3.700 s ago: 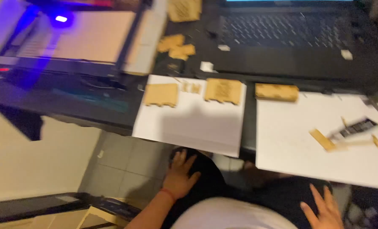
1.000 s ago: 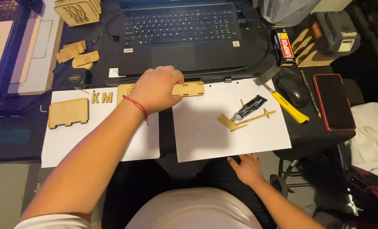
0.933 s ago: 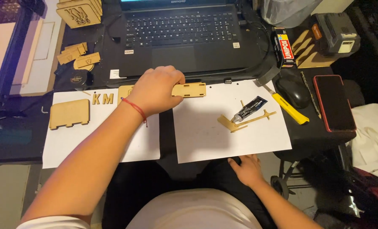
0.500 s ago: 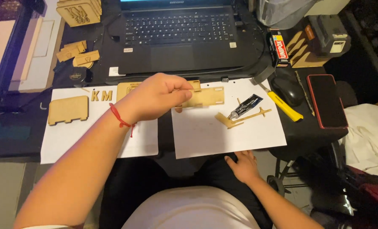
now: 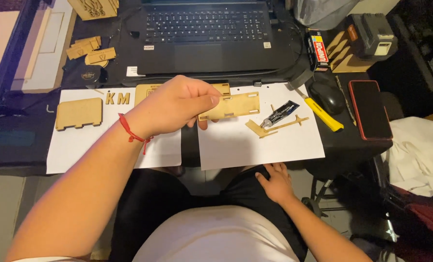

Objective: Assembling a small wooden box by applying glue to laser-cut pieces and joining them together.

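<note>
- The thin wooden panel [image 5: 231, 106], cut with small slots, is pinched by its left end in the left hand [image 5: 177, 104], fingers closed on it, above the near-left part of the right white sheet [image 5: 274, 145].
- The right hand [image 5: 275, 182] lies flat and open on the person's lap, below the desk's near edge.
- A glue tube [image 5: 279, 114] and a thin wooden strip [image 5: 274, 127] lie on that sheet just right of the panel.
- The left white sheet [image 5: 80, 150] carries a notched wooden piece [image 5: 78, 113] and wooden letters [image 5: 117, 98].
- A laptop [image 5: 209, 39] sits along the desk's far edge; a yellow utility knife [image 5: 323, 112], a mouse [image 5: 327, 96] and a phone [image 5: 370, 109] lie toward the right edge.
</note>
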